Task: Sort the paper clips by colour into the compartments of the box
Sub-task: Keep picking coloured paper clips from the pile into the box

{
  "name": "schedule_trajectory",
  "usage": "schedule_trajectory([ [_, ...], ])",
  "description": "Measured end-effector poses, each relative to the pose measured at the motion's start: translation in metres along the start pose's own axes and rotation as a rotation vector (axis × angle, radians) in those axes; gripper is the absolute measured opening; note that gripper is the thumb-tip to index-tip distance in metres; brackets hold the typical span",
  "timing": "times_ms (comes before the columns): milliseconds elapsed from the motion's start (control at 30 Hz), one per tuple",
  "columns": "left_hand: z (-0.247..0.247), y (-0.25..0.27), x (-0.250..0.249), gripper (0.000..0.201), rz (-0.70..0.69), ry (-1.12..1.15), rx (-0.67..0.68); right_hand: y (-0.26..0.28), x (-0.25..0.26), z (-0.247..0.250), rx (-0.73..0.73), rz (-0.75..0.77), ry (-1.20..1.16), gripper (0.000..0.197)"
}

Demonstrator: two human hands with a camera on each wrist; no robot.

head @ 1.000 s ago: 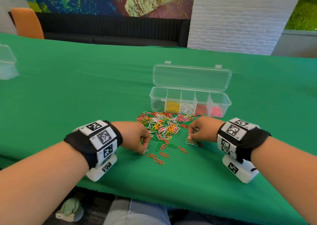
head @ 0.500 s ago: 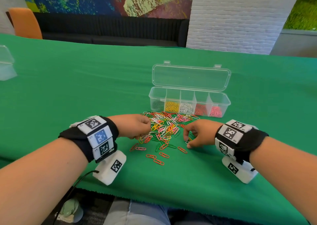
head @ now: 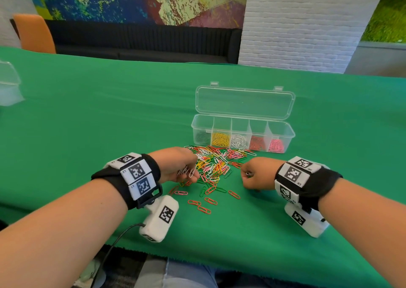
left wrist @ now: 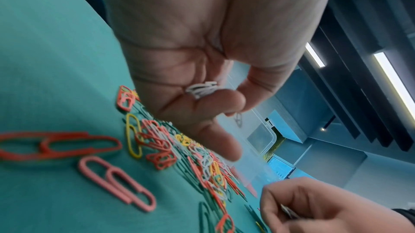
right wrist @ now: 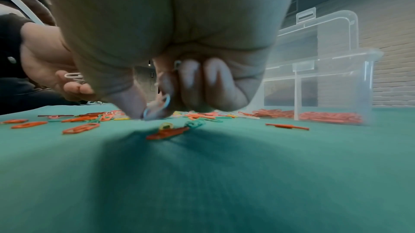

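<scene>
Light, slick, tangle-prone paper clips (head: 216, 167) want fingertip pinches at their loops; left hand (head: 175, 164) pinches white clips (left wrist: 202, 89), right hand (head: 257, 173), at three o'clock, pinches several

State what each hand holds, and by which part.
Left hand: white paper clips bunched in curled fingers. Right hand: clips pinched at fingertips; the exact part cannot be told.

The head camera looks forward and down over the green tabletop (head: 87, 116), taking in both forearms and the clear box (head: 242, 137) beyond the paper clips (head: 216, 164). The left wrist camera sits close under the left hand (left wrist: 202, 63), tilted sideways. The right wrist camera rides low — almost on the cloth — behind the right hand (right wrist: 170, 38). All three share the clip pile and the box.
</scene>
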State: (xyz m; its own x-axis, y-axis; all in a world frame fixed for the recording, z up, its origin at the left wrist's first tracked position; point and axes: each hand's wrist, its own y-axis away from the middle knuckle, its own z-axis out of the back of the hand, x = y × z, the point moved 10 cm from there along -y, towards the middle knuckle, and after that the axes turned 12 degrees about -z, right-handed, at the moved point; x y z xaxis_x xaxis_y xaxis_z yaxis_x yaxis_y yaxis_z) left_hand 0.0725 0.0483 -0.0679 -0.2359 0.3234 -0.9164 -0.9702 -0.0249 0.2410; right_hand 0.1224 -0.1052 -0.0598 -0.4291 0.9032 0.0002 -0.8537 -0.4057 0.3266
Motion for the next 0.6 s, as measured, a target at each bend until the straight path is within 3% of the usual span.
schedule_trajectory([
  [167,-0.003,-0.003,-0.004,0.025,-0.02,0.065,0.004,0.0,-0.008,0.004,0.023,-0.031,-0.09,0.015],
  [300,-0.008,-0.008,-0.001,0.018,0.0,0.076,0.032,0.0,-0.018,-0.002,0.127,-0.079,-0.106,0.015],
  [600,-0.011,-0.029,-0.023,0.018,0.026,0.309,0.021,-0.032,-0.042,0.015,0.243,-0.286,-0.896,0.023],
])
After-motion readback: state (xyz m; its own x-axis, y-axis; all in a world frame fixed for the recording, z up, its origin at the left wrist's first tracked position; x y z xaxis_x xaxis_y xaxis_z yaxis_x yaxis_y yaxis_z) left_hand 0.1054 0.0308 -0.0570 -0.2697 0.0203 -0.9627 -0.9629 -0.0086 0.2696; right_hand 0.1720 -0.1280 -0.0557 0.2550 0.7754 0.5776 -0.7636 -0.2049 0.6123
